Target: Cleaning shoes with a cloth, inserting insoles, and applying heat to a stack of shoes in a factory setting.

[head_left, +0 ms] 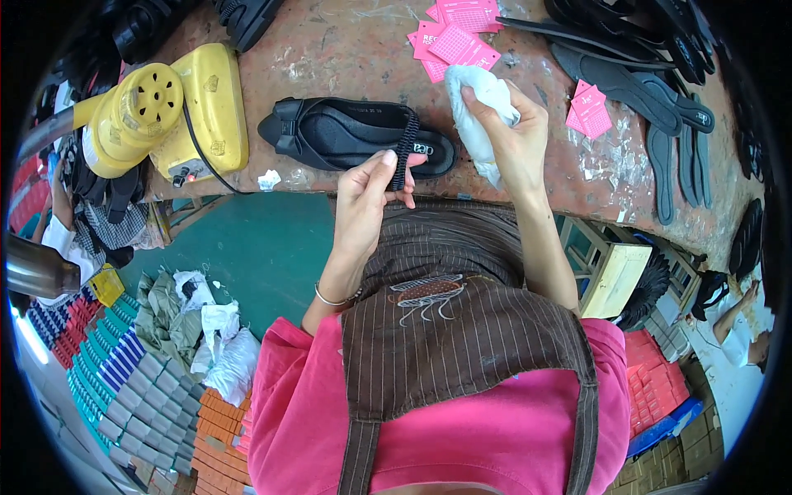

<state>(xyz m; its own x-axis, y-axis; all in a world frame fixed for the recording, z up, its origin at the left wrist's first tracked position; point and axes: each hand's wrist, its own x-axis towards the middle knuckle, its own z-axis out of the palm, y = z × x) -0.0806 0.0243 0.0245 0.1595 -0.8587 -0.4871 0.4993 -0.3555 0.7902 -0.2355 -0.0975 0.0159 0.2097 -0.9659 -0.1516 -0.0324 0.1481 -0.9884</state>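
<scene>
A black slingback shoe [330, 157] with a pointed toe and a bow lies on the worn worktable [272, 49], its toe toward the left. My left hand [361, 191] pinches the shoe's ruffled elastic heel strap [400, 165] between thumb and fingers, by the heel end. To the right of the shoe, my right hand [526, 140] is closed around a bunched white cloth [472, 136]. The cloth hangs down past the fingers near the table's front edge, apart from the shoe.
A yellow lamp-like device [206, 115] with a dark cord stands at left. Pink printed tags [462, 48] and more pink tags [588, 111] lie behind and right of my right hand. Dark insoles [660, 165] are piled at right. Below the table is a wooden stool [615, 280].
</scene>
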